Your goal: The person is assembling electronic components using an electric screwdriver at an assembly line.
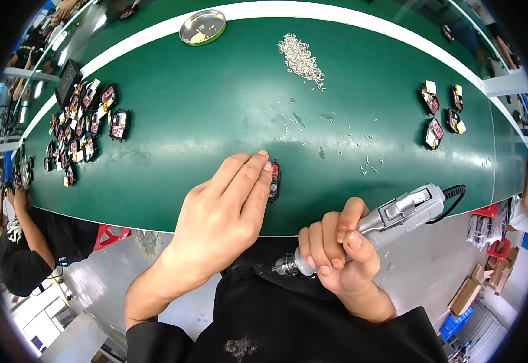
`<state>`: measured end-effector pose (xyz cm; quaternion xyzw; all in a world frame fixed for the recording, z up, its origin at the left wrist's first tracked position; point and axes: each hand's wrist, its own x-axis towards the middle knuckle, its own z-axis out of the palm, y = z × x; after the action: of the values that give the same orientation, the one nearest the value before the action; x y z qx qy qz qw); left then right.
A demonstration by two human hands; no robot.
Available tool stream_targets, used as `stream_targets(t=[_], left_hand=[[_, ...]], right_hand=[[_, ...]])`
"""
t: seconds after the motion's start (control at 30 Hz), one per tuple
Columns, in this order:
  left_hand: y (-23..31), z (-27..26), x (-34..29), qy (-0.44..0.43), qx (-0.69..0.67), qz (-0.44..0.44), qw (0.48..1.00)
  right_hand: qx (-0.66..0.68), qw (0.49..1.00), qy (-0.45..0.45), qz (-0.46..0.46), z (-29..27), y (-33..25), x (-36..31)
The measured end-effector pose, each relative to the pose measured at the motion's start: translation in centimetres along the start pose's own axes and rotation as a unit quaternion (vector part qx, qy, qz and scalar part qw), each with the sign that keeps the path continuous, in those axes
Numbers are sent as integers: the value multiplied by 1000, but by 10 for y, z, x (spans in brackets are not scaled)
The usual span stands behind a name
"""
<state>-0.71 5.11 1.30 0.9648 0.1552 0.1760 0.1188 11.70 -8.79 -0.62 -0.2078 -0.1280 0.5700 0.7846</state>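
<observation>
1. The green table (203, 121) is the largest thing; its near edge runs in front of the person's body.
2. On its left side lies a crowded group of small black units (79, 127), with red, white and yellow parts showing.
3. The grey electric screwdriver (397, 218) is in front of the near edge, slanted, its metal nose pointing to lower left, and a black cable (456, 192) comes from its rear end.
4. The left hand (218, 206) is palm down, its fingers almost straight and close together, with the tips upon one unit. Its thumb is hidden, so I cannot tell if it grips or only presses.
5. The right hand (342, 245) is curled closed around the screwdriver's body.
6. Four similar units (433, 134) lie apart on the right side.
7. A round metal dish (203, 19) stands near the far edge.
8. To its right is a pile of silvery pieces (300, 57).
9. The touched unit (275, 184), black and red, lies on the table near the front edge, under the left fingertips.
10. Loose silvery bits (368, 137) are scattered beyond it, to the right.
</observation>
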Motion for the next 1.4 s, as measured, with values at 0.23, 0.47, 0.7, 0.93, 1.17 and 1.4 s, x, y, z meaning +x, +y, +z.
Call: stream_targets(t=[0.23, 0.47, 0.7, 0.93, 1.17, 1.4], left_hand=[[20, 12, -4, 40, 55, 105, 992], [26, 20, -3, 59, 49, 110, 991], [35, 17, -4, 31, 41, 78, 996], [37, 12, -6, -5, -12, 83, 996], [37, 14, -17, -40, 38, 47, 997], [37, 22, -17, 5, 41, 54, 998]], right_hand=[[-33, 997, 73, 17, 12, 11, -18], [-66, 988, 141, 16, 10, 19, -22], [-69, 990, 120, 12, 6, 17, -23], [-86, 990, -104, -25, 4, -58, 3], [-179, 976, -100, -67, 15, -77, 48], [-226, 964, -135, -30, 3, -77, 62]])
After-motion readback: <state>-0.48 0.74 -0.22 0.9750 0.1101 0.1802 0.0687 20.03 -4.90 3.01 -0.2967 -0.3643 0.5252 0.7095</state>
